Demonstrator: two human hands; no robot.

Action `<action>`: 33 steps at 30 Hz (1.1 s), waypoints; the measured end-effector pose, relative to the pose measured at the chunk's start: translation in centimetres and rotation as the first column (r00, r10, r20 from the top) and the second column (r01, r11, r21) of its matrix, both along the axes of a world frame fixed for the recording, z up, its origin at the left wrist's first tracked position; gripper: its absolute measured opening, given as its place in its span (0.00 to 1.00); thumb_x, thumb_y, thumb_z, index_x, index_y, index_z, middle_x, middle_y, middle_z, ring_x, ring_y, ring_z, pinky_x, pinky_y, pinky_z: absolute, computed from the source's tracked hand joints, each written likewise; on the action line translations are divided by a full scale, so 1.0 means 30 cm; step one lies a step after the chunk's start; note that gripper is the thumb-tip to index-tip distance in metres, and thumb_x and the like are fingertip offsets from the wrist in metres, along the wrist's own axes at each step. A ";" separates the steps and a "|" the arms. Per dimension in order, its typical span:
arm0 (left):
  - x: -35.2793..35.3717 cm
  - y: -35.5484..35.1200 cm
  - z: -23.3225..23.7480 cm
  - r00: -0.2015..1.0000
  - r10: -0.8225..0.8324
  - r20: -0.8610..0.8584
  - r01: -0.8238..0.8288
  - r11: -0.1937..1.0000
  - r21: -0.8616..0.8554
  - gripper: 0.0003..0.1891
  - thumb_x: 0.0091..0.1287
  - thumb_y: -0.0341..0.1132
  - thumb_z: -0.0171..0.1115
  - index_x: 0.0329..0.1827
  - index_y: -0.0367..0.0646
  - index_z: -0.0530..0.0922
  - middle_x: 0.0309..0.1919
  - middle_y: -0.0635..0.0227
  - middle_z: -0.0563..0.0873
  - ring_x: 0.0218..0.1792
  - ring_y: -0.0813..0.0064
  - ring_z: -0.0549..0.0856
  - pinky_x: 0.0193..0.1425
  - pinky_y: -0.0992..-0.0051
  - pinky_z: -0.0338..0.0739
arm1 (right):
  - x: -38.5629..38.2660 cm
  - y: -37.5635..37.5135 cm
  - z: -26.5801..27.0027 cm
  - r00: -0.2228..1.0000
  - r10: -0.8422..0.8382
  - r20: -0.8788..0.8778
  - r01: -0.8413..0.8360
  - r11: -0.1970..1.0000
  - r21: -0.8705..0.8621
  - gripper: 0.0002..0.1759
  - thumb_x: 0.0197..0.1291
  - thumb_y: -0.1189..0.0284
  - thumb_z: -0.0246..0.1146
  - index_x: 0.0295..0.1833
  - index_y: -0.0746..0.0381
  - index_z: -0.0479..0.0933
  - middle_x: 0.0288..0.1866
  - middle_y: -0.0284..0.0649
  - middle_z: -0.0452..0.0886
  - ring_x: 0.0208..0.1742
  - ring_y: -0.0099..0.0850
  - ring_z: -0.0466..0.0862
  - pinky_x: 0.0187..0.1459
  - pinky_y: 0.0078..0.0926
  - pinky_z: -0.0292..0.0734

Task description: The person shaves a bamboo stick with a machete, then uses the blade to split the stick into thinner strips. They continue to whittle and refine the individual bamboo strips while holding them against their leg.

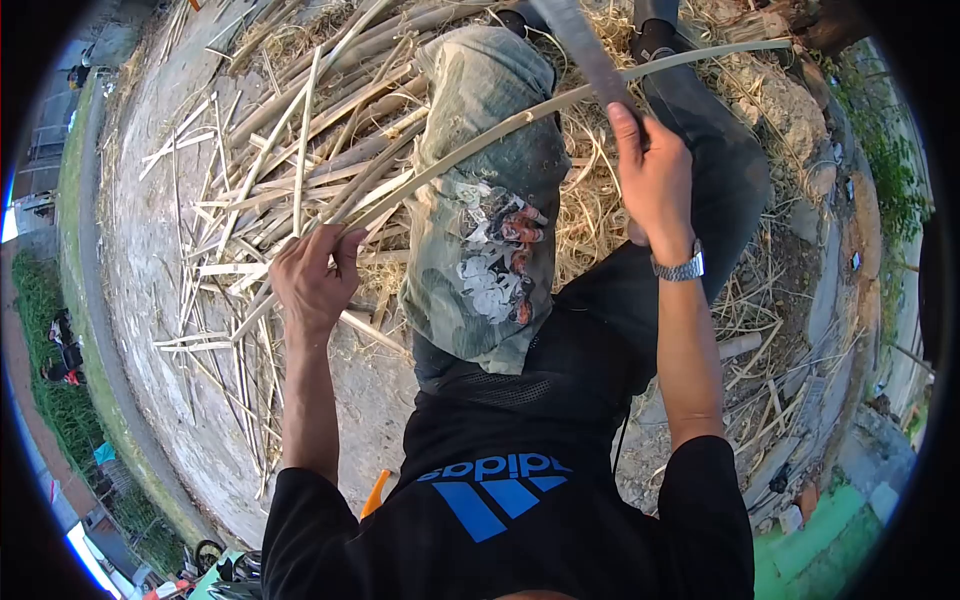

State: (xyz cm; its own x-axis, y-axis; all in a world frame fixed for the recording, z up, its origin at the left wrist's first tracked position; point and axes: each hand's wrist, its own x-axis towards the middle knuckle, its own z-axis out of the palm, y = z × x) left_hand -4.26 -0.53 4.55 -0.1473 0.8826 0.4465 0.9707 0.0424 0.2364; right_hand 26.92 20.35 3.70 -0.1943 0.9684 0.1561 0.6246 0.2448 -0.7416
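A long, thin bamboo-like strip (480,143) runs from the left up to the right, across a camouflage cloth (480,220) draped over the person's leg. Its left part is pinched between the thumb and fingers of my left hand (318,275). My right hand (652,175) is closed around the lower end of a broad, dark flat blade (585,50), with the thumb along it; its handle is hidden in the palm. The blade crosses the strip just above my right hand. Whether blade and strip touch is unclear.
Split strips and poles (300,150) lie heaped on the ground at the left. Curled shavings (590,225) surround the legs. Rubble (790,120) stands at the right. An orange object (376,492) lies near the left sleeve, and a green surface (815,545) shows at lower right.
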 end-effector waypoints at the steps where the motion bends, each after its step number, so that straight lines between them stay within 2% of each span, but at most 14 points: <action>1: 0.003 -0.002 -0.013 1.000 0.006 0.001 -0.006 1.000 -0.001 0.10 0.68 0.36 0.75 0.31 0.48 0.82 0.21 0.70 0.85 0.20 0.67 0.84 0.26 0.66 0.74 | 0.016 0.045 -0.020 0.996 -0.066 -0.060 0.067 0.998 0.010 0.31 0.78 0.48 0.60 0.35 0.66 0.82 0.18 0.47 0.75 0.17 0.40 0.74 0.23 0.40 0.66; 3: 0.010 0.018 -0.036 0.999 -0.030 -0.033 0.029 0.999 -0.019 0.06 0.68 0.33 0.74 0.34 0.45 0.85 0.24 0.68 0.89 0.21 0.66 0.84 0.28 0.69 0.75 | 0.015 0.060 -0.057 0.967 -0.162 -0.197 0.125 0.974 -0.188 0.31 0.78 0.48 0.59 0.35 0.67 0.82 0.19 0.49 0.76 0.19 0.42 0.78 0.25 0.41 0.69; 5: 0.064 0.055 -0.025 1.000 -0.029 -0.007 0.029 1.000 -0.007 0.06 0.69 0.34 0.74 0.34 0.46 0.85 0.23 0.67 0.88 0.20 0.68 0.83 0.26 0.68 0.73 | -0.053 -0.051 -0.091 0.997 0.070 -0.039 -0.071 0.997 -0.020 0.30 0.78 0.48 0.60 0.37 0.67 0.82 0.20 0.49 0.77 0.22 0.45 0.81 0.27 0.42 0.71; 7: 0.087 0.075 -0.021 1.000 0.024 0.003 -0.024 1.000 0.002 0.07 0.69 0.34 0.74 0.34 0.46 0.85 0.21 0.66 0.87 0.17 0.68 0.81 0.25 0.67 0.72 | -0.096 -0.166 -0.045 0.958 0.197 -0.206 -0.228 0.964 -0.137 0.28 0.78 0.50 0.62 0.37 0.67 0.83 0.21 0.50 0.79 0.22 0.46 0.81 0.28 0.42 0.72; 9: 0.084 0.069 -0.068 0.999 -0.009 0.048 0.007 1.000 0.023 0.07 0.70 0.35 0.73 0.34 0.46 0.84 0.20 0.67 0.86 0.16 0.68 0.80 0.24 0.68 0.72 | -0.071 -0.169 -0.020 0.947 0.303 -0.112 -0.316 0.940 -0.130 0.28 0.78 0.51 0.62 0.35 0.67 0.82 0.20 0.49 0.78 0.21 0.45 0.80 0.27 0.41 0.71; 13: 0.092 0.056 -0.067 0.992 0.045 0.117 -0.047 0.999 0.014 0.09 0.72 0.36 0.71 0.34 0.46 0.83 0.19 0.67 0.86 0.16 0.67 0.81 0.25 0.69 0.73 | -0.027 -0.026 -0.022 0.995 0.014 -0.104 -0.012 1.000 0.014 0.31 0.79 0.49 0.60 0.33 0.67 0.80 0.16 0.45 0.75 0.16 0.37 0.76 0.22 0.38 0.67; 15: 0.123 0.083 -0.048 0.997 0.037 0.067 -0.037 0.999 -0.001 0.09 0.72 0.36 0.71 0.33 0.46 0.83 0.19 0.66 0.86 0.18 0.65 0.83 0.26 0.68 0.74 | -0.066 -0.059 -0.023 0.995 -0.003 -0.098 -0.008 0.994 -0.105 0.30 0.79 0.50 0.60 0.34 0.67 0.80 0.17 0.46 0.76 0.17 0.41 0.78 0.23 0.40 0.69; 16: 0.147 0.096 -0.016 0.996 0.065 0.055 -0.062 0.996 -0.058 0.09 0.72 0.36 0.72 0.34 0.46 0.83 0.20 0.65 0.86 0.20 0.64 0.85 0.26 0.68 0.75 | -0.095 -0.104 -0.065 0.986 0.128 -0.109 -0.126 0.992 0.028 0.30 0.79 0.50 0.60 0.33 0.67 0.80 0.18 0.48 0.78 0.19 0.47 0.81 0.23 0.43 0.71; 19: 0.156 0.123 -0.046 0.991 0.019 0.136 -0.020 1.000 0.007 0.09 0.72 0.36 0.72 0.33 0.45 0.82 0.19 0.65 0.85 0.20 0.63 0.85 0.26 0.67 0.75 | -0.150 -0.260 -0.030 0.931 0.365 -0.027 -0.366 0.928 -0.068 0.27 0.76 0.50 0.63 0.33 0.63 0.79 0.17 0.52 0.76 0.21 0.58 0.80 0.23 0.48 0.72; 24: 0.106 0.028 -0.057 0.998 0.067 -0.014 -0.066 0.997 0.046 0.08 0.67 0.34 0.76 0.32 0.46 0.83 0.24 0.67 0.88 0.24 0.65 0.88 0.30 0.70 0.77 | -0.066 -0.058 -0.008 0.994 0.041 -0.099 -0.031 0.995 0.091 0.29 0.78 0.51 0.62 0.32 0.66 0.79 0.17 0.49 0.75 0.16 0.45 0.77 0.22 0.42 0.66; 25: 0.110 0.027 -0.055 0.997 0.076 -0.012 -0.075 0.996 0.051 0.08 0.67 0.34 0.76 0.32 0.46 0.83 0.24 0.67 0.88 0.24 0.65 0.88 0.30 0.70 0.77 | -0.030 -0.005 0.001 0.998 -0.039 -0.053 0.038 0.999 -0.012 0.29 0.78 0.52 0.62 0.33 0.68 0.79 0.17 0.49 0.75 0.17 0.43 0.76 0.22 0.41 0.67; 27: 0.125 0.042 -0.051 0.994 0.047 -0.103 -0.030 0.987 0.157 0.07 0.65 0.33 0.77 0.34 0.46 0.85 0.25 0.69 0.89 0.26 0.66 0.88 0.31 0.70 0.77 | -0.031 0.009 -0.010 0.997 -0.041 -0.067 0.043 0.999 0.025 0.29 0.78 0.52 0.62 0.32 0.67 0.78 0.17 0.50 0.75 0.18 0.47 0.77 0.23 0.42 0.67; 30: 0.139 0.049 -0.052 0.993 0.059 -0.101 -0.044 0.989 0.143 0.06 0.64 0.32 0.78 0.36 0.45 0.86 0.27 0.68 0.90 0.27 0.67 0.89 0.33 0.70 0.78 | -0.087 -0.134 -0.026 0.985 0.144 -0.091 -0.143 0.989 0.024 0.28 0.78 0.51 0.62 0.31 0.65 0.77 0.18 0.53 0.76 0.21 0.55 0.78 0.24 0.46 0.68; 33: 0.124 0.045 -0.063 0.994 0.035 -0.105 -0.019 0.988 0.152 0.06 0.63 0.31 0.78 0.36 0.44 0.86 0.28 0.68 0.91 0.27 0.68 0.89 0.33 0.71 0.77 | -0.073 -0.174 -0.025 0.961 0.276 -0.033 -0.276 0.961 -0.005 0.29 0.77 0.51 0.63 0.30 0.65 0.76 0.17 0.50 0.74 0.17 0.51 0.76 0.23 0.44 0.67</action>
